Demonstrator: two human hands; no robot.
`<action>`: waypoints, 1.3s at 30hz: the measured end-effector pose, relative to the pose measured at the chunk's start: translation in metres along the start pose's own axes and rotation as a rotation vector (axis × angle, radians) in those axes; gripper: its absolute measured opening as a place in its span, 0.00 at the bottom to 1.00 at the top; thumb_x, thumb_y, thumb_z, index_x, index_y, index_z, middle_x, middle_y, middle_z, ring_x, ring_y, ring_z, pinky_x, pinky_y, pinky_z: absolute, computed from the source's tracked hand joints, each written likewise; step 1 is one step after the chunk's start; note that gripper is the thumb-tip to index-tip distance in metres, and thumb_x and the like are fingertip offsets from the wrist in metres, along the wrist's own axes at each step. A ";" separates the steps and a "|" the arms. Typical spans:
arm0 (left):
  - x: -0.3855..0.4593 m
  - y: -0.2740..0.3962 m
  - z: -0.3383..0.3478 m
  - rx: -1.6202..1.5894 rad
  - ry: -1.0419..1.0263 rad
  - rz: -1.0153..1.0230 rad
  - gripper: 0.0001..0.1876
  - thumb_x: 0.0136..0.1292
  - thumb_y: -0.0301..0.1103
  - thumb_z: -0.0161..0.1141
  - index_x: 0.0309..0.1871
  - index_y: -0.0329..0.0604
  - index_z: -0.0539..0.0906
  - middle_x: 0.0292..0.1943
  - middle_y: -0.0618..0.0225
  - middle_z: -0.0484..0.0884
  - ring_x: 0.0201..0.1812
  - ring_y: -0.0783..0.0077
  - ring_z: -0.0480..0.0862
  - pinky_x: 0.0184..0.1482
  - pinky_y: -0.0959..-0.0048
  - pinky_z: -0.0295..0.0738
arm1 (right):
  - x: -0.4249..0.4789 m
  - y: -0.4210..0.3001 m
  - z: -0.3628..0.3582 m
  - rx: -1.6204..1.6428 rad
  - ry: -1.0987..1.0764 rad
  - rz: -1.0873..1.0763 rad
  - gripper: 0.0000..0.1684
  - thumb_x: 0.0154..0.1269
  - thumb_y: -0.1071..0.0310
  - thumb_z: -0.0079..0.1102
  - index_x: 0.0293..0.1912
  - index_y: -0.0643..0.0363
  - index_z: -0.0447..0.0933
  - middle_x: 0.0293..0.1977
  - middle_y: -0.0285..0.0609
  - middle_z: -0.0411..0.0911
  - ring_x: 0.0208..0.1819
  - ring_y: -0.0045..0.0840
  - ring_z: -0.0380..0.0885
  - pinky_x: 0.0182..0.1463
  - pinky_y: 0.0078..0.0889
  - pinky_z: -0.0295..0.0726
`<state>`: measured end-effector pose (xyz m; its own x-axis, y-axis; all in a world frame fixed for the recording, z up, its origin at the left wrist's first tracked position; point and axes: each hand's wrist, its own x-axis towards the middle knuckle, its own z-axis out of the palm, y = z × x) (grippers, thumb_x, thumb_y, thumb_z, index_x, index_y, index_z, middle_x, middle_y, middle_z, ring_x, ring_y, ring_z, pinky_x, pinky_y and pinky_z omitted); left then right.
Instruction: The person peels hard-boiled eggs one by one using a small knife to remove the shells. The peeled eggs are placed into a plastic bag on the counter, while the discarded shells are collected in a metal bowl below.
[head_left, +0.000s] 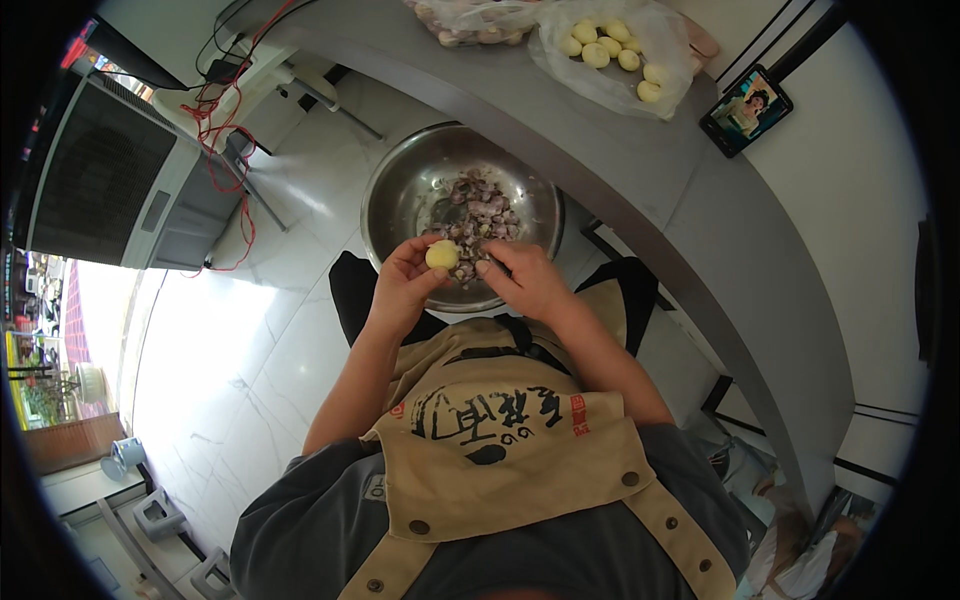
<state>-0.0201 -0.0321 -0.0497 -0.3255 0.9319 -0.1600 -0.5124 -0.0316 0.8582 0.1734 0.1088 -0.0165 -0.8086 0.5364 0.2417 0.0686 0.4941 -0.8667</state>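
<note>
My left hand (399, 289) grips a round, peeled, pale yellow bulb (442, 256), like a garlic or small onion, between thumb and fingers. Just to its right, my right hand (534, 283) is closed around a small dark tool (498, 264); most of it is hidden by the fingers, so its kind is unclear. Both hands are over the near part of a wide stainless steel basin (394, 187). Inside the basin lies a heap of purplish papery skins (487, 206), partly covered by the hands.
On the curved grey counter (757, 262), a clear plastic bag (551, 56) holds several peeled bulbs (595, 55). Another bag (472, 22) beside it contains unpeeled bulbs. A phone (746, 110) leans at the wall. Red cable (217, 139) hangs by an air cooler (105, 172) at left.
</note>
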 end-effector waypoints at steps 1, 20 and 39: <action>0.000 0.000 -0.001 -0.036 -0.015 -0.018 0.25 0.68 0.19 0.68 0.68 0.36 0.77 0.59 0.65 0.85 0.56 0.73 0.86 0.55 0.72 0.85 | 0.000 0.000 0.002 -0.020 -0.009 -0.031 0.16 0.74 0.61 0.62 0.38 0.65 0.74 0.31 0.56 0.79 0.35 0.54 0.81 0.39 0.49 0.78; -0.003 0.007 -0.001 -0.315 -0.215 -0.094 0.24 0.72 0.29 0.66 0.69 0.34 0.76 0.59 0.57 0.86 0.58 0.61 0.87 0.52 0.70 0.86 | -0.003 0.027 0.003 0.256 -0.017 0.321 0.17 0.74 0.59 0.66 0.50 0.65 0.82 0.37 0.45 0.84 0.38 0.25 0.81 0.47 0.33 0.80; -0.003 0.002 0.001 -0.067 -0.116 -0.047 0.26 0.71 0.21 0.63 0.70 0.38 0.73 0.62 0.60 0.83 0.57 0.68 0.86 0.55 0.68 0.87 | 0.009 0.021 0.014 -0.149 0.201 0.225 0.17 0.66 0.67 0.73 0.49 0.65 0.80 0.33 0.44 0.87 0.34 0.24 0.85 0.40 0.37 0.83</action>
<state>-0.0190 -0.0345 -0.0470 -0.2081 0.9682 -0.1388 -0.5780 -0.0072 0.8160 0.1593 0.1143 -0.0386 -0.6330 0.7602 0.1461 0.3289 0.4350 -0.8382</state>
